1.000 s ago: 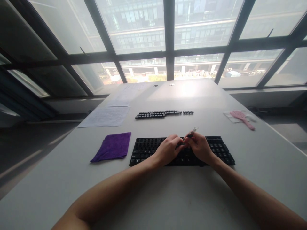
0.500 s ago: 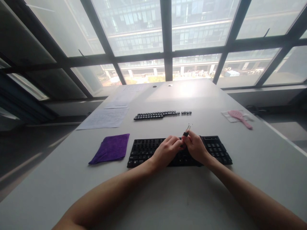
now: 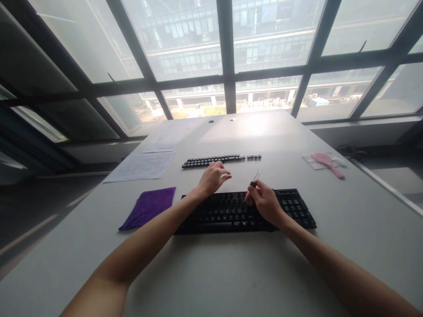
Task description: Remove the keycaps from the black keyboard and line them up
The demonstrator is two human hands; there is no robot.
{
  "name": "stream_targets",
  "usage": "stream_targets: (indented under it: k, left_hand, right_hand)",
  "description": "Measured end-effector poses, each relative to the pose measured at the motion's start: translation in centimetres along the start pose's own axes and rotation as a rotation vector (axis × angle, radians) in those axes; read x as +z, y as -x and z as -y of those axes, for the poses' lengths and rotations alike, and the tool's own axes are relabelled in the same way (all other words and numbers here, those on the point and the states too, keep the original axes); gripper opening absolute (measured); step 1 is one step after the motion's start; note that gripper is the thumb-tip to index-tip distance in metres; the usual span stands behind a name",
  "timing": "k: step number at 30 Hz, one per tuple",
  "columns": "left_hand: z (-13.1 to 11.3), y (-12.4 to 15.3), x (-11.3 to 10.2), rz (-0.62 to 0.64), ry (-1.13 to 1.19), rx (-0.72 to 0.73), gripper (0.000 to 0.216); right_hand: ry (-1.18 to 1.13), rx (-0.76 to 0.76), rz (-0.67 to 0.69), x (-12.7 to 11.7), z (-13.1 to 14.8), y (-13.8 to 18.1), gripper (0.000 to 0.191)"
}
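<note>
A black keyboard (image 3: 295, 209) lies before me, many keycaps gone from its upper left and middle. My right hand (image 3: 268, 203) is closed round a keycap puller (image 3: 253, 184), a small black handle whose two thin wire prongs point up and away from me. It hovers over the keyboard's right-middle part. Past the keyboard's back edge, my left hand (image 3: 211, 179) is held above the table with fingers curled together; what is between them, if anything, is too small to see. Just beyond it are rows of loose black keycaps (image 3: 198, 163), with a few separate ones at their right end.
A folded purple cloth (image 3: 148, 207) lies left of the keyboard. White paper sheets (image 3: 140, 166) cover the table's left side farther back. At right, a pink hairbrush (image 3: 327, 163) rests on a clear plastic bag (image 3: 310, 162). Large windows stand behind the white table (image 3: 218, 273).
My left hand has left the right hand and moved left and forward toward the rows of keycaps. The right hand keeps the puller at nearly the same spot. The view has shifted slightly.
</note>
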State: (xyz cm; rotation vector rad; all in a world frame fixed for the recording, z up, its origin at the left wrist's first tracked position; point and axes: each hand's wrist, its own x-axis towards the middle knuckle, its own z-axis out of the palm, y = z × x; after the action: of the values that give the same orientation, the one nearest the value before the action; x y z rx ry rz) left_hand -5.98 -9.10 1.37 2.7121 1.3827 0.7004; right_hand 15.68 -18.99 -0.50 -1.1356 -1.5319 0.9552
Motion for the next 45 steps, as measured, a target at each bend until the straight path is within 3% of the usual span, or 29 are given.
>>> stream_targets:
  k: [4, 9, 16, 23, 28, 33, 41, 45]
  left_hand:
    - [3.1, -1.6, 1.4, 0.124, -0.023, -0.012, 0.017]
    - [4.1, -0.9, 1.9, 0.096, -0.015, 0.005, 0.024]
    - [3.4, -0.4, 1.4, -0.043, -0.034, 0.071, 0.024]
    - [2.2, -1.7, 1.2, 0.097, -0.076, 0.207, 0.018]
    - [1.6, -2.4, 1.5, 0.108, -0.046, 0.198, 0.028]
    - [0.9, -3.4, 2.0, 0.192, 0.059, 0.146, 0.017]
    - [2.0, -1.6, 1.9, 0.064, 0.188, -0.051, 0.013]
    - [3.3, -0.4, 1.8, 0.024, 0.223, -0.081, 0.013]
  right_hand:
    - [0.006, 0.003, 0.011, -0.1, -0.3, -0.1, 0.023]
    - [-0.005, 0.014, 0.034, -0.1, -0.4, -0.2, 0.021]
    - [-0.007, 0.012, 0.042, -0.1, 0.0, -0.2, 0.020]
    - [0.009, 0.007, 0.036, -0.2, -0.1, -0.2, 0.022]
    - [0.016, 0.011, 0.045, -0.1, -0.4, -0.1, 0.021]
    - [0.012, 0.021, 0.038, -0.1, -0.4, -0.1, 0.022]
    - [0.014, 0.010, 0.043, -0.2, -0.2, -0.2, 0.021]
    - [0.013, 0.012, 0.039, -0.2, -0.1, -0.2, 0.022]
